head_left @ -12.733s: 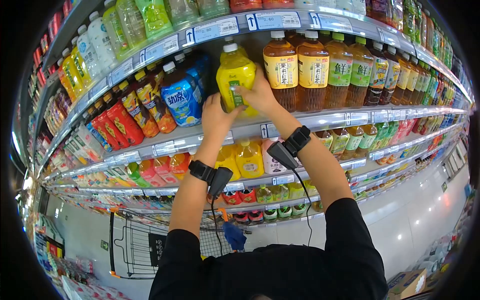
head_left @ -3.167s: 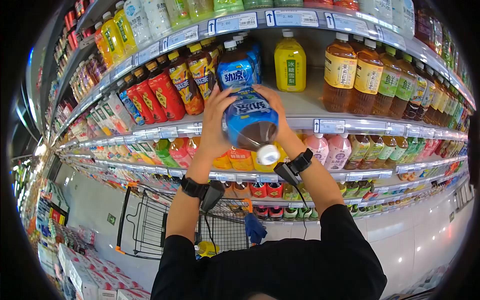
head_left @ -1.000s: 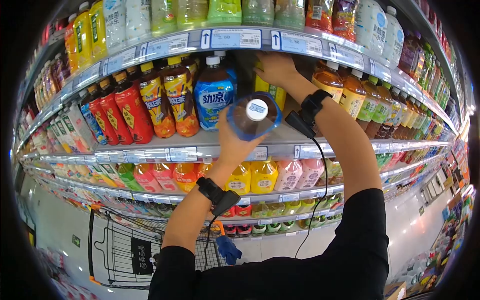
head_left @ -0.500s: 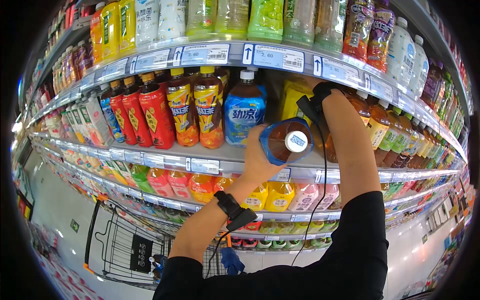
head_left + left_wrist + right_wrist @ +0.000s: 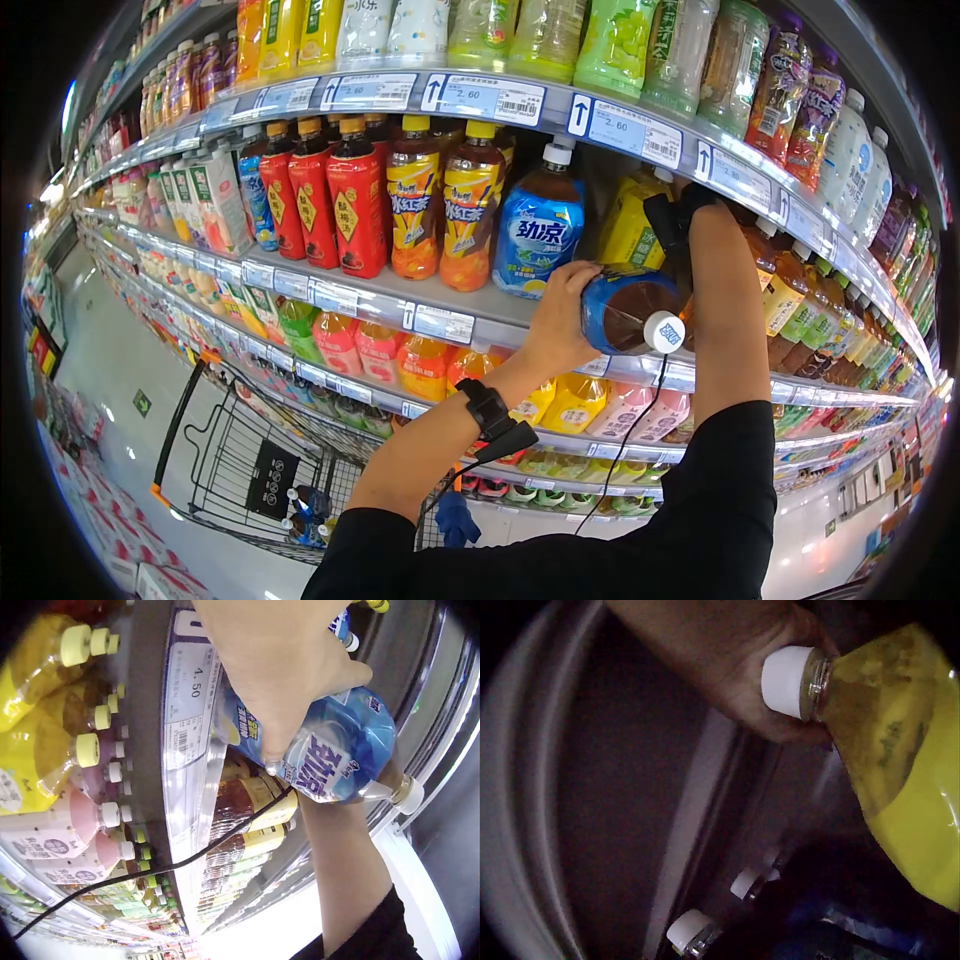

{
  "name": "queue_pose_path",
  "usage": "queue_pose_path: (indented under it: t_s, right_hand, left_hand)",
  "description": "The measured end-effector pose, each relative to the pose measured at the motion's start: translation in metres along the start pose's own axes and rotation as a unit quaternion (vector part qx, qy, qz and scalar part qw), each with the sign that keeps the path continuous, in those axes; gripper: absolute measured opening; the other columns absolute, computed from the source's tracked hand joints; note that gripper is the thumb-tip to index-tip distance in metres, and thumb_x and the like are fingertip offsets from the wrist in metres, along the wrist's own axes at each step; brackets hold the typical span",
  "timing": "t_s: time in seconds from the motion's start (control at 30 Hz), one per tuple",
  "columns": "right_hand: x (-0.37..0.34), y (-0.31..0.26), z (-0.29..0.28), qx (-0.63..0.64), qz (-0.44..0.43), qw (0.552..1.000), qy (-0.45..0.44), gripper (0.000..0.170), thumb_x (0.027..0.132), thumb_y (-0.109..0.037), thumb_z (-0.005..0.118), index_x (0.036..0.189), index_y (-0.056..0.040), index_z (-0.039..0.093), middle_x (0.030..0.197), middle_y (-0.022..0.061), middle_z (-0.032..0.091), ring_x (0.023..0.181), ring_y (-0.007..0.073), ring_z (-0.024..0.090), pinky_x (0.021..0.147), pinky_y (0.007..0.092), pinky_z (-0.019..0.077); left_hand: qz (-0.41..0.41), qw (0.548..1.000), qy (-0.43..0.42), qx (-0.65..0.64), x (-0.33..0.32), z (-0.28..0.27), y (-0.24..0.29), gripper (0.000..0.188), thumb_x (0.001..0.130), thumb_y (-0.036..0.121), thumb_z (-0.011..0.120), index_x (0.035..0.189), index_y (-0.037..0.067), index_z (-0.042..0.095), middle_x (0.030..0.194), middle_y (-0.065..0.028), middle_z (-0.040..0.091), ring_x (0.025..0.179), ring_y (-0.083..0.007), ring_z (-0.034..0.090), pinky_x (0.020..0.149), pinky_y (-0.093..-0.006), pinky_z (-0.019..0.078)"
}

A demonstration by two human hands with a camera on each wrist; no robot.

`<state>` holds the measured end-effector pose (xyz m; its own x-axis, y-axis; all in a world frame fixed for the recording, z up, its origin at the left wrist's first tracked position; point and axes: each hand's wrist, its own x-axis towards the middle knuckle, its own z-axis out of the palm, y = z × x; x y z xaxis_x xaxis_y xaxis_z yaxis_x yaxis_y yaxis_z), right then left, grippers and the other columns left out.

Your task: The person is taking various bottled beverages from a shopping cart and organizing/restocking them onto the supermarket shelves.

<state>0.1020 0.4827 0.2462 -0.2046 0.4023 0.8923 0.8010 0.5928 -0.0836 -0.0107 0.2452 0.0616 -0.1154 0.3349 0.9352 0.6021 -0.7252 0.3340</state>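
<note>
My left hand (image 5: 558, 325) grips a large blue-labelled bottle of dark tea (image 5: 640, 312) in front of the shelf. It lies tilted, its white cap toward the right. In the left wrist view the thumb and fingers of that hand (image 5: 281, 667) wrap the lower part of the bottle (image 5: 330, 750). Under the upper shelf, my right hand (image 5: 761, 705) curls round the neck of a yellow drink bottle (image 5: 922, 757). In the head view the right forearm and shelf edge hide this hand, while the yellow bottle (image 5: 628, 228) shows left of the wrist.
A matching blue-labelled bottle (image 5: 540, 225) stands left of the yellow one, beside yellow-and-orange tea bottles (image 5: 468, 210). Price tags (image 5: 495, 98) line the shelf edge above. A wire cart (image 5: 200, 470) with several bottles stands below left. A black cable (image 5: 625, 425) hangs from my right wrist.
The right hand let go of the blue-labelled bottle and reached up and deeper into the shelf at the yellow bottle. The left hand holds the blue-labelled one alone, tipped further toward the right.
</note>
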Motion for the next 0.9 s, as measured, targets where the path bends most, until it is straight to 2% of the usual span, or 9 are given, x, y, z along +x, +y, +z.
queue_pose_path:
  t_s: [0.6, 0.9]
  right_hand:
    - [-0.004, 0.018, -0.008, 0.014, 0.000, 1.000, 0.015, 0.049, 0.078, -0.029, 0.057, 0.120, -0.0048, 0.049, 0.121, 0.0203, 0.050, 0.114, 0.0341, 0.046, 0.096, 0.0434, 0.0367]
    - [-0.011, 0.010, -0.020, 0.027, -0.060, 0.998, -0.014, 0.047, 0.079, -0.028, 0.057, 0.119, -0.0042, 0.050, 0.119, 0.0208, 0.051, 0.113, 0.0343, 0.047, 0.096, 0.0434, 0.0371]
  left_hand:
    - [0.025, 0.999, -0.013, 0.022, 0.001, 0.003, 0.002, 0.083, 0.055, 0.015, 0.081, 0.123, 0.007, 0.033, 0.118, -0.0193, 0.041, 0.109, -0.0372, 0.043, 0.094, -0.0421, 0.0375]
    - [0.038, 0.999, -0.001, 0.028, 0.000, 0.005, 0.001, 0.080, 0.056, 0.014, 0.079, 0.122, 0.007, 0.035, 0.116, -0.0196, 0.043, 0.108, -0.0376, 0.044, 0.093, -0.0424, 0.0376]
